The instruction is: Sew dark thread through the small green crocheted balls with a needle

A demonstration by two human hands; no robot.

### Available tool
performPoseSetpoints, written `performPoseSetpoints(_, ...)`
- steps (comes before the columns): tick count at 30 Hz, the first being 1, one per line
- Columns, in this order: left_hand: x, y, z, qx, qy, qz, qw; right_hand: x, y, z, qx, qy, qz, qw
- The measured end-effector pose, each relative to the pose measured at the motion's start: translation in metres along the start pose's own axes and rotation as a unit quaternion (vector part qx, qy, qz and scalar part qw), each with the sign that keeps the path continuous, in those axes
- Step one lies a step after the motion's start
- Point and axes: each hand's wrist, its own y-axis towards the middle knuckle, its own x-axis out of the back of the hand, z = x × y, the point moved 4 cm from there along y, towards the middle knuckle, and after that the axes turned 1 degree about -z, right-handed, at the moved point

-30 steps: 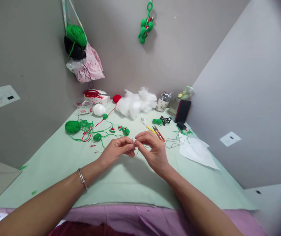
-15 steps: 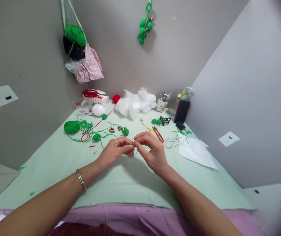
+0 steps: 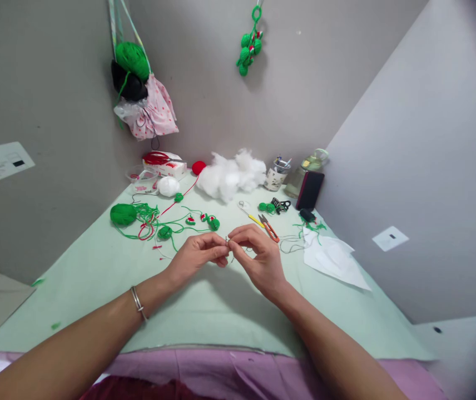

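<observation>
My left hand (image 3: 196, 256) and my right hand (image 3: 258, 256) meet over the middle of the pale green table (image 3: 204, 311), fingertips pinched together. Between them shows a tiny thin item, perhaps a needle (image 3: 227, 241) with thread; it is too small to name surely. A thin dark thread (image 3: 292, 244) trails on the cloth to the right of my right hand. A silver bangle (image 3: 138, 303) is on my left wrist.
Green yarn ball (image 3: 123, 214), small green crochet pieces (image 3: 212, 223), orange snips (image 3: 269, 228) and white paper (image 3: 333, 256) lie beyond my hands. White stuffing (image 3: 229, 175), a red yarn ball (image 3: 198, 167), a cup (image 3: 276, 175) and a dark phone (image 3: 310, 189) stand at the back wall.
Both hands stay pinched together at the same spot; only the view shifts slightly.
</observation>
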Motion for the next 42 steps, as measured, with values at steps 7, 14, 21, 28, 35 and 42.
performPoseSetpoints(7,-0.001,0.000,-0.001,-0.007,0.004,0.002,1.000,0.000,-0.001,-0.003,-0.008,0.000,0.005,1.000)
performPoseSetpoints(14,0.001,0.000,0.001,-0.009,0.003,0.008,1.000,-0.001,-0.001,-0.003,-0.006,-0.002,0.011,1.000)
performPoseSetpoints(21,0.003,0.000,0.002,-0.018,0.013,0.001,1.000,0.000,-0.002,-0.006,-0.004,-0.010,0.016,1.000)
performPoseSetpoints(28,0.001,-0.001,0.000,-0.043,0.018,-0.003,0.999,0.001,-0.001,-0.008,0.001,-0.015,0.020,1.000)
performPoseSetpoints(35,0.000,-0.005,-0.006,-0.080,0.035,-0.020,0.996,0.000,-0.002,-0.013,-0.006,0.003,0.011,1.000)
performPoseSetpoints(42,0.001,-0.006,-0.005,-0.084,0.035,-0.018,0.996,-0.001,0.000,-0.017,-0.057,0.077,0.003,0.995)
